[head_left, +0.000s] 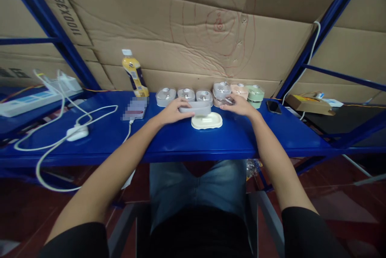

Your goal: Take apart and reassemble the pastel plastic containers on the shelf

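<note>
My left hand (175, 112) grips the left end of a grey oblong box (197, 108), thumb near its front side and fingers over its top. The box is tilted a little above a cream oval tray (206, 121) on the table. My right hand (240, 106) has thumb and fingers curled together at the front of a stack of small lidded boxes (221, 89). What lies between those fingers is small, partly see-through and too blurred to name. Grey lidded boxes (186, 94) stand in a row behind my left hand. A pink box (239, 89) and green boxes (255, 95) stand to the right.
A yellow drink bottle (135, 73) stands at the back left, behind a phone (134, 109) on a white cable. A white charger (77, 133) lies further left. Another phone (274, 107) lies right. Cardboard (150, 28) walls off the back of the blue table (187, 143).
</note>
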Tool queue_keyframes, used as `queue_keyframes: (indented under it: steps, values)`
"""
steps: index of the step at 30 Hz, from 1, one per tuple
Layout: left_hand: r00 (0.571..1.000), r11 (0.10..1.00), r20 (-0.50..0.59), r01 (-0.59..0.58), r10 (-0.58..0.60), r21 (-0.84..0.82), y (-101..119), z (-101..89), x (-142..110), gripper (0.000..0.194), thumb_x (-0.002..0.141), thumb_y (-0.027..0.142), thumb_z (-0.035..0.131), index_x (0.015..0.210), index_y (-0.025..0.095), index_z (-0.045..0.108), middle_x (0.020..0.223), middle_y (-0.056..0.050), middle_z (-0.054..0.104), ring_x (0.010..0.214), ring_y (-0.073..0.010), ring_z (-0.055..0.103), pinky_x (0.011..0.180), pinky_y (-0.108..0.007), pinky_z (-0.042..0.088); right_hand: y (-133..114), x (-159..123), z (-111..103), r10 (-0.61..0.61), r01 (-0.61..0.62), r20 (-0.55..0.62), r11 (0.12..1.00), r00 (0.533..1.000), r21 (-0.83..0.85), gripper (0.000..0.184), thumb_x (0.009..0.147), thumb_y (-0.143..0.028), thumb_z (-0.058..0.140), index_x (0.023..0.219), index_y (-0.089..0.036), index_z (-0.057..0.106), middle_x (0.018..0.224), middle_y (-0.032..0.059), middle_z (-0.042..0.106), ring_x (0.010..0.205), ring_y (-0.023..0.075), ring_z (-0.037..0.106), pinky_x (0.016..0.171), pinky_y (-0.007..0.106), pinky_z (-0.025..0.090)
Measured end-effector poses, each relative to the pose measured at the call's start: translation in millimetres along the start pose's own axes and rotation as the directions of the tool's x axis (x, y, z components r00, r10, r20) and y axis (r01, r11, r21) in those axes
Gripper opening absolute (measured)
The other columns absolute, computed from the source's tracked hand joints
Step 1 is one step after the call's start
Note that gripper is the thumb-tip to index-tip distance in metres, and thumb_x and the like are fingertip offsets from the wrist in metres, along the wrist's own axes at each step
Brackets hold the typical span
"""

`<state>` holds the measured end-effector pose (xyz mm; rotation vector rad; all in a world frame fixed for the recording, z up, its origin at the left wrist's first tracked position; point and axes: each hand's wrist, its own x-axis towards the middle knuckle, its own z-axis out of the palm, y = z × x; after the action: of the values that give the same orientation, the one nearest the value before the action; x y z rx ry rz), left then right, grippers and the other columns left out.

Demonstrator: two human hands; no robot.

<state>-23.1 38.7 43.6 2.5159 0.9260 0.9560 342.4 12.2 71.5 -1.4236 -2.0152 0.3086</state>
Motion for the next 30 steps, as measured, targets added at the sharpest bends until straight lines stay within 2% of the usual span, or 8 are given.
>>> queue_keyframes:
  steps: [3,5,9,14,17,22,26,30]
  values:
    - [0.998,0.999,-0.041,-0.039,0.038,-0.027,21,22.1,-2,0.069,0.088,0.067,0.078,0.139,0.021,0.070,0.145,-0.017,0.070,0.140,-0.0376,0.065,0.126,-0.059,0.047,-6,1,7,-0.077,0.081,-0.086,0.996,0.993,0.040,0.081,0.079,-0.072,0.088,0.141,-0.022,0.073,0.140,0.0178,0.076,0.124,0.0409,0.073,0.112,0.065,0.058]
    - [0.999,0.999,-0.041,-0.012,0.011,-0.031,31,35.7,-3,0.086,0.086,0.066,0.082,0.154,0.019,0.057,0.157,-0.021,0.063,0.147,-0.0408,0.061,0.127,-0.060,0.047,-12,0,13,-0.161,0.166,-0.072,0.983,0.984,0.074,0.084,0.078,-0.069,0.089,0.143,-0.020,0.072,0.143,0.0180,0.075,0.127,0.0404,0.073,0.113,0.062,0.058]
    - [1.000,0.998,0.001,0.017,-0.017,-0.052,36,49.9,-4,0.110,0.076,0.062,0.092,0.164,0.017,0.042,0.167,-0.027,0.054,0.154,-0.0474,0.054,0.128,-0.064,0.045,-28,-2,30,-0.332,0.323,0.066,0.939,0.941,0.116,0.086,0.072,-0.067,0.095,0.144,-0.025,0.074,0.142,0.0128,0.077,0.129,0.0381,0.073,0.112,0.057,0.059]
    - [1.000,0.988,-0.003,0.019,-0.020,-0.150,30,52.8,0,0.130,0.070,0.062,0.096,0.171,0.019,0.029,0.163,-0.028,0.058,0.151,-0.0504,0.058,0.124,-0.068,0.048,-44,0,45,-0.446,0.442,0.139,0.895,0.884,0.058,0.086,0.072,-0.064,0.098,0.147,-0.029,0.074,0.138,0.0107,0.078,0.129,0.0373,0.072,0.115,0.056,0.056]
    - [1.000,0.987,-0.014,0.024,-0.027,-0.160,29,54.4,4,0.134,0.067,0.062,0.098,0.172,0.018,0.027,0.160,-0.029,0.060,0.150,-0.0512,0.059,0.123,-0.069,0.048,-48,4,48,-0.462,0.464,0.153,0.886,0.873,0.029,0.088,0.074,-0.064,0.097,0.150,-0.028,0.073,0.136,0.0116,0.077,0.127,0.0376,0.073,0.114,0.056,0.056]
    - [0.999,0.989,-0.033,0.025,-0.030,-0.146,29,58.3,6,0.139,0.063,0.061,0.101,0.173,0.020,0.027,0.171,-0.028,0.048,0.154,-0.0515,0.054,0.125,-0.069,0.047,-47,7,48,-0.446,0.450,0.198,0.893,0.873,0.028,0.083,0.079,-0.060,0.095,0.152,-0.028,0.072,0.140,0.0121,0.077,0.128,0.0375,0.073,0.116,0.059,0.054]
    - [0.999,0.992,-0.010,0.030,-0.031,-0.120,30,58.3,5,0.134,0.065,0.062,0.100,0.171,0.018,0.032,0.173,-0.028,0.046,0.157,-0.0505,0.051,0.128,-0.068,0.044,-46,7,50,-0.436,0.434,0.218,0.899,0.873,0.059,0.082,0.079,-0.060,0.094,0.152,-0.029,0.072,0.142,0.0113,0.077,0.132,0.0369,0.072,0.120,0.058,0.053]
    - [0.998,0.995,0.009,-0.057,0.058,-0.076,28,57.9,3,0.122,0.071,0.059,0.097,0.169,0.019,0.037,0.172,-0.026,0.048,0.159,-0.0491,0.049,0.132,-0.068,0.039,-43,5,53,-0.447,0.442,0.185,0.894,0.875,0.068,0.084,0.076,-0.063,0.096,0.149,-0.027,0.073,0.142,0.0123,0.076,0.132,0.0363,0.071,0.121,0.056,0.053]
